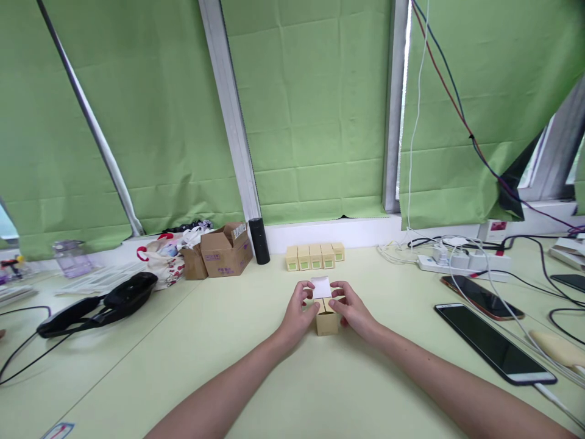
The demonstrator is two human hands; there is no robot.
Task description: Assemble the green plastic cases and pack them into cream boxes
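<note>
A small tan cardboard box (pixel 327 325) sits on the table in front of me, between my hands. Its top flaps are folded inward, and a white-faced lid flap stands up at its far side. My left hand (pixel 299 311) grips the box from the left, thumb on a flap and fingers curled near the raised lid. From the right, my right hand (pixel 354 312) holds it in a similar way, its thumb on the other flap. What lies inside the box is hidden. Beyond it stands a row of several small yellowish boxes (pixel 315 257), most with green labels facing me.
Left are a larger cardboard box (pixel 226 251), a black cylinder (pixel 259 241), a cloth bag (pixel 159 262) and a black pouch with strap (pixel 130 296). Right lie two phones, the nearer phone (pixel 493 341) on a cable, and a power strip (pixel 464 263) with tangled wires.
</note>
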